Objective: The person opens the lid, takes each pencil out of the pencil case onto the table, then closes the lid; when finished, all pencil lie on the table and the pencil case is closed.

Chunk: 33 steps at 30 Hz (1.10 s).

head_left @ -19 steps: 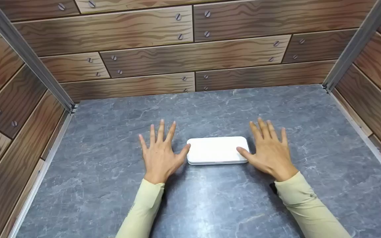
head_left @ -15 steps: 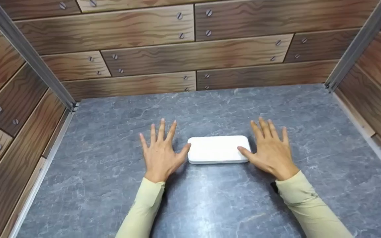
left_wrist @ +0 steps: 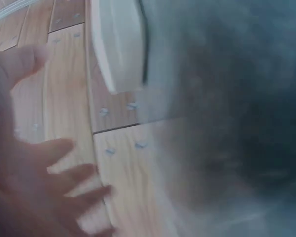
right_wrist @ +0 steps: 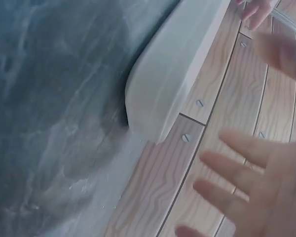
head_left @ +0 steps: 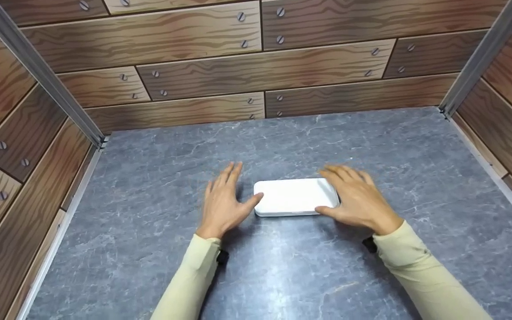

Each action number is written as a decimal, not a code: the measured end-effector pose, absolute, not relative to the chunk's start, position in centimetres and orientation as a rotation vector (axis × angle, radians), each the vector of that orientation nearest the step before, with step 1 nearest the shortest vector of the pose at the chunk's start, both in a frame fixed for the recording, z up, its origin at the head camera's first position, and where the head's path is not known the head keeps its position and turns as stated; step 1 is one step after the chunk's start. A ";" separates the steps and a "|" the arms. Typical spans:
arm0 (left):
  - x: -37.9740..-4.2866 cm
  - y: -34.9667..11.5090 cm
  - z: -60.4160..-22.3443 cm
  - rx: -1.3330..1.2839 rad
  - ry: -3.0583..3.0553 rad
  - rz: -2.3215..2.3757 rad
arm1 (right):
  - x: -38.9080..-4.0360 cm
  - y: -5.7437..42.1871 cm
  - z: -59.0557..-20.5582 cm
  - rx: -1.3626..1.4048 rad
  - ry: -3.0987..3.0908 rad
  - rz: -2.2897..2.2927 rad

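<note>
- We see a box that is white all over its top, shading to pale grey along its sides.
- We find the desk blue-grey and marbled, with thin whitish veins running through it.
- We see walls in a wood-plank pattern, tan boards beside darker brown ones, with wavy brown grain, dark seams and grey screws.
- We note sleeves in pale yellow-green.
- We see posts of dull grey, and whitish strips edging the desk.

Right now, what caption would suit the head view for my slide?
Left hand and right hand hover at opposite ends of a white case on a grey table.
</note>
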State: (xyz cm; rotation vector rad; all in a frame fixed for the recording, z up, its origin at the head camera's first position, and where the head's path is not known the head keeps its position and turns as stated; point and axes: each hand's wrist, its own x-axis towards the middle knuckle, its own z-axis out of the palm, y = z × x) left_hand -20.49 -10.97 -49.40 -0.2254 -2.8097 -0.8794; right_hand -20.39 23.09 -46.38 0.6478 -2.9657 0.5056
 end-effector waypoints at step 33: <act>-22.6 -10.9 -50.0 -0.688 -3.016 -1.230 | -23.0 24.3 -46.9 0.831 -3.075 0.688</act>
